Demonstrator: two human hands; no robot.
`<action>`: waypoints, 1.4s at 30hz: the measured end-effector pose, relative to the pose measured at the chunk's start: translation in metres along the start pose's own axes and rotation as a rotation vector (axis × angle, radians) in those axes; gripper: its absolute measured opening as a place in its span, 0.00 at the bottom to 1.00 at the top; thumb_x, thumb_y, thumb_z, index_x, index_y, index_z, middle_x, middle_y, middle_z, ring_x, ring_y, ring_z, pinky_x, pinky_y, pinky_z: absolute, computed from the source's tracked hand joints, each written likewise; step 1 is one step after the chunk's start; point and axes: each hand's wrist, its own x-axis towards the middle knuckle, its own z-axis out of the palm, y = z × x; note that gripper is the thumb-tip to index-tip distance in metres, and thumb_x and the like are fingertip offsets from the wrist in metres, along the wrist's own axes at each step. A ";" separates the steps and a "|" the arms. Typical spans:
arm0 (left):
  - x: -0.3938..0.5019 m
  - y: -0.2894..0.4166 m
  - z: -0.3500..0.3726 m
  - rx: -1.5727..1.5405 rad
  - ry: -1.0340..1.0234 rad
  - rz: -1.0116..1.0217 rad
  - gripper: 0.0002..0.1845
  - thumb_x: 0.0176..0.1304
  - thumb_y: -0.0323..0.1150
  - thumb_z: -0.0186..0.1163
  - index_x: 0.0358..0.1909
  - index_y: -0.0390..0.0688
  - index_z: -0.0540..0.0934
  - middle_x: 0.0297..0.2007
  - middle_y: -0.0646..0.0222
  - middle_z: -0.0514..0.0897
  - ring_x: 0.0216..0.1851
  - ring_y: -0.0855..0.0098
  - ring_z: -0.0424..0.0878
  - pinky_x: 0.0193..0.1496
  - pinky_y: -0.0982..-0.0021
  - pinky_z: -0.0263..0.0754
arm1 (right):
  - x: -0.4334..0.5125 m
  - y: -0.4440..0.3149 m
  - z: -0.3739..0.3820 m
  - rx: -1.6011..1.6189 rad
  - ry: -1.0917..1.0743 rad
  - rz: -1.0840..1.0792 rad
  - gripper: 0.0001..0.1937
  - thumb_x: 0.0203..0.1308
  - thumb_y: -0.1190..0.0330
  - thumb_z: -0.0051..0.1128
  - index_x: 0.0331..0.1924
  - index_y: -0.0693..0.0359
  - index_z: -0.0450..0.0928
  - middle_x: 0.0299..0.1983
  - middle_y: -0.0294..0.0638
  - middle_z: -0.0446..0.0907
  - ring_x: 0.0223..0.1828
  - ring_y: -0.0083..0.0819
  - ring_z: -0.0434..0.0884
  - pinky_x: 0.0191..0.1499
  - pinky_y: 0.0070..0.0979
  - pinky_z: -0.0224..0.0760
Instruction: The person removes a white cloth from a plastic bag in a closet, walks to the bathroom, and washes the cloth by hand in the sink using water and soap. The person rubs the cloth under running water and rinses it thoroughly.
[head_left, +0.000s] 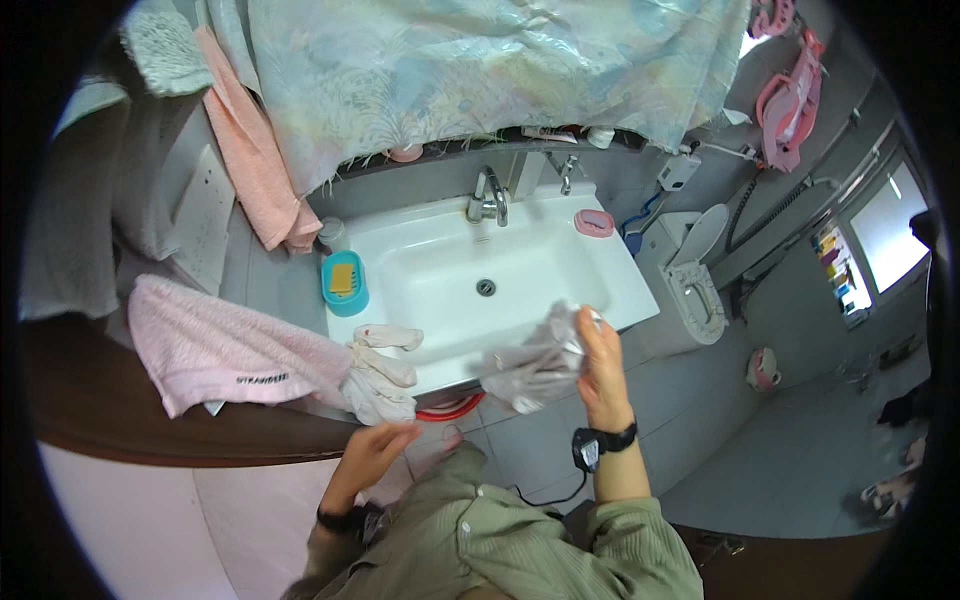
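Note:
My right hand (602, 367) grips a crumpled, thin greyish bundle (536, 364) over the front right of the white sink (450, 262). The bundle is blurred; whether it is fabric or a plastic bag I cannot tell. In front of the sink's left corner is my left hand (375, 459), fingers stretched to the right and nothing visible in them. Just beyond its fingers, limp white cloth pieces (381, 375), which look like socks or gloves, hang over the sink's front edge. A pink towel (240, 349) reaches up to them from the left.
A blue soap dish (345, 304) with yellow soap stands on the left rim, a pink soap dish (594, 223) on the right. The chrome faucet (487, 199) rises at the back. A toilet (686, 292) stands to the right. Below the sink shows a red basin (450, 409).

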 end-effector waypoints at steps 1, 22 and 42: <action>0.040 0.020 0.012 -0.193 -0.070 0.062 0.11 0.67 0.25 0.51 0.48 0.32 0.75 0.46 0.61 0.81 0.50 0.72 0.78 0.52 0.74 0.71 | 0.016 0.003 0.004 -0.016 -0.031 0.049 0.18 0.65 0.54 0.51 0.43 0.64 0.75 0.38 0.34 0.78 0.40 0.21 0.77 0.43 0.20 0.70; 0.346 -0.018 0.043 -0.436 0.139 -0.117 0.18 0.67 0.43 0.52 0.37 0.37 0.78 0.32 0.75 0.79 0.33 0.80 0.73 0.37 0.75 0.68 | 0.316 0.097 -0.058 -1.032 -0.788 0.328 0.21 0.60 0.53 0.58 0.29 0.68 0.80 0.20 0.31 0.77 0.22 0.20 0.75 0.27 0.18 0.67; 0.465 -0.092 0.109 0.031 0.597 -0.171 0.12 0.59 0.37 0.63 0.33 0.35 0.82 0.25 0.69 0.82 0.28 0.81 0.74 0.33 0.74 0.70 | 0.462 0.205 -0.064 -1.234 -0.600 -0.717 0.04 0.51 0.80 0.51 0.31 0.68 0.76 0.39 0.46 0.73 0.42 0.44 0.77 0.43 0.35 0.74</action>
